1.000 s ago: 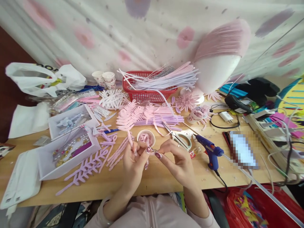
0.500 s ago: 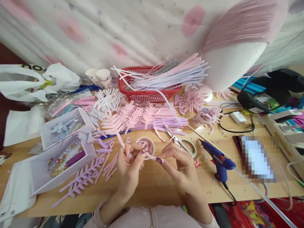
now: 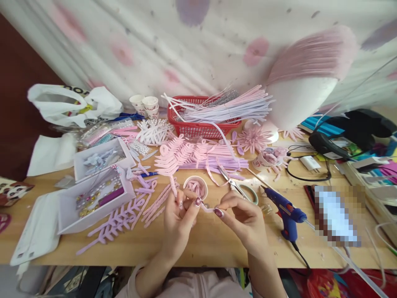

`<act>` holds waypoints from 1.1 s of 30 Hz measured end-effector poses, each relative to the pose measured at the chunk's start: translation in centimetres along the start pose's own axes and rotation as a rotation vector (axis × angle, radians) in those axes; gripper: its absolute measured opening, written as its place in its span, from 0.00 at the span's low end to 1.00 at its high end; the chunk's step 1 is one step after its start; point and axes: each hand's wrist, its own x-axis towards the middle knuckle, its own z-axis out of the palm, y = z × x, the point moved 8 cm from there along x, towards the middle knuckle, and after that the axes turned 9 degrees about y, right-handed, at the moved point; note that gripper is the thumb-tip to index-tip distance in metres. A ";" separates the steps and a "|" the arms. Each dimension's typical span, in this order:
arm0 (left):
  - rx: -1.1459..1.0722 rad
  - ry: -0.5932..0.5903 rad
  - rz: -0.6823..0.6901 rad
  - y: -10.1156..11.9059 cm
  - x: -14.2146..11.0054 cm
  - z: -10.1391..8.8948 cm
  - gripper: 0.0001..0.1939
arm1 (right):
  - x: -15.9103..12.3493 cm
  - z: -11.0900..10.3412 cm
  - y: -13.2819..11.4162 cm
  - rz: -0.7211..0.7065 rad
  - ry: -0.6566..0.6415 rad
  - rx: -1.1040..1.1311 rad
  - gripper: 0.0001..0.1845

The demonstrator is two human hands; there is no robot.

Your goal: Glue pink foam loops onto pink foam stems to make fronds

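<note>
My left hand and my right hand meet over the front middle of the wooden table. Both pinch the same short pink pipe-cleaner piece, which bends between the fingertips. Just behind them stands a small paper cup holding more pink pieces. Scissors lie right of the cup. A blue glue gun rests further right.
Pink and lilac pipe-cleaner fronds cover the middle. A red basket holds long stems. White boxes of beads sit at the left. A white foam head, cables, black headphones and a blurred phone fill the right.
The camera view shifted slightly. My hands have drawn a little apart, and the pink piece now shows as a longer curved strand between the fingertips.
</note>
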 end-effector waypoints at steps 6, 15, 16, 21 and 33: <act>0.015 -0.012 -0.004 -1.4 -2.8 -2.0 0.22 | -3.4 0.1 1.3 0.030 0.010 0.062 0.04; 0.021 -0.157 -0.219 -4.9 -5.6 -3.9 0.23 | -5.9 -0.4 2.4 0.022 0.021 0.190 0.02; 0.006 -0.168 -0.241 -5.3 -6.0 -4.0 0.24 | -5.9 -0.4 2.3 0.007 0.038 0.206 0.02; -0.094 -0.199 -0.314 -6.8 -7.7 -4.1 0.21 | -6.1 0.5 2.1 -0.027 0.095 0.197 0.06; -0.090 -0.124 -0.235 -6.3 -6.7 -4.6 0.20 | -6.0 1.1 3.0 -0.029 0.065 0.116 0.06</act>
